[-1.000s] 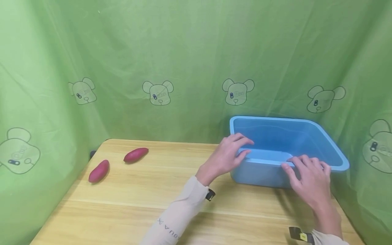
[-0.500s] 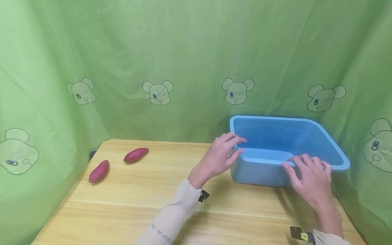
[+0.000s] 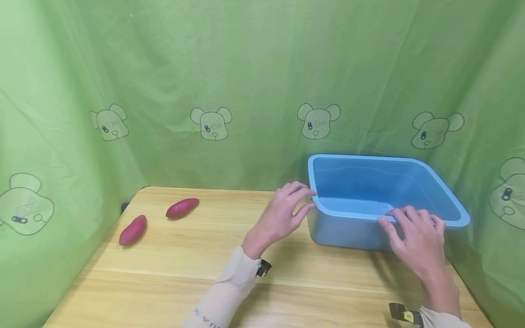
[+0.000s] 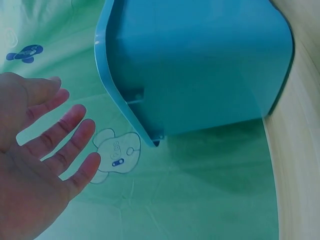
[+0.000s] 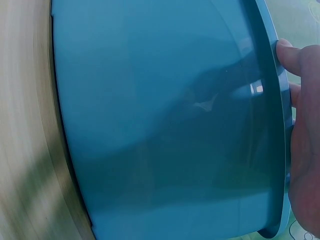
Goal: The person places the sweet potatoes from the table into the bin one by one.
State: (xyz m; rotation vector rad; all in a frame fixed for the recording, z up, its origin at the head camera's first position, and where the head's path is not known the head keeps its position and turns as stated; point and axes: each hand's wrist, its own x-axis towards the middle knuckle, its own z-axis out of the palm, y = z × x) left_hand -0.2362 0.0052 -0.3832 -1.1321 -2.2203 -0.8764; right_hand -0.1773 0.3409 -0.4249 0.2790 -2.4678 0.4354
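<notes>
The person's right hand (image 3: 418,241) grips the near rim of the blue tub (image 3: 344,232), its fingers curled over the edge; the left hand (image 3: 280,214) is relaxed with fingers apart, just beside the tub's left side. The tub stands upright on the wooden table (image 3: 205,264), before the green curtain (image 3: 262,68).

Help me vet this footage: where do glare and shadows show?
Right wrist: broad shadow across the blue tub, plus a small bright glint; head: soft shadow on the wooden table near the tub; left wrist: dim patch on the green curtain beside the tub.
</notes>
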